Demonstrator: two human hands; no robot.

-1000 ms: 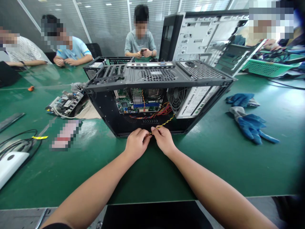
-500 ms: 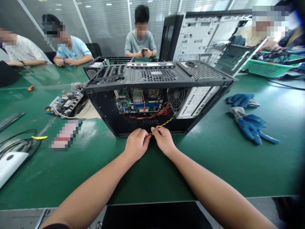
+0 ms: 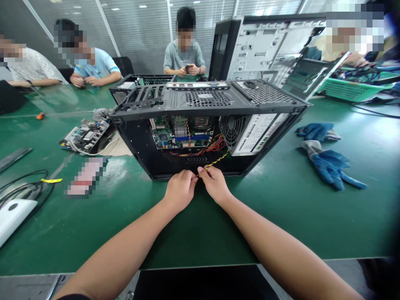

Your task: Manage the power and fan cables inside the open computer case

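A yellow-and-black twisted cable (image 3: pixel 218 160) runs from beside the power supply (image 3: pixel 254 132) out to the near edge of an open computer case (image 3: pixel 134 143). Its near part is pinched between the fingertips of my left hand (image 3: pixel 179 188) and my right hand (image 3: pixel 215 183). Both hands are closed and close together at the case's lower edge; the cable's end is hidden by the left fingers. Inside the case, a motherboard (image 3: pixel 168 135) and a bundle of red, orange and black wires (image 3: pixel 208 149) show behind the hands.
Blue-grey gloves (image 3: pixel 328 164) lie to the right. At left are a loose circuit board assembly (image 3: pixel 86 135), a blurred pink item (image 3: pixel 86 177) and black cables (image 3: pixel 28 183). A larger open case (image 3: pixel 259 46) and a green basket (image 3: pixel 350 89) stand behind. Several people sit across the table.
My hands keep the same pinch on the cable; the left fingers have shifted very slightly. The case and the things around it stay in place.
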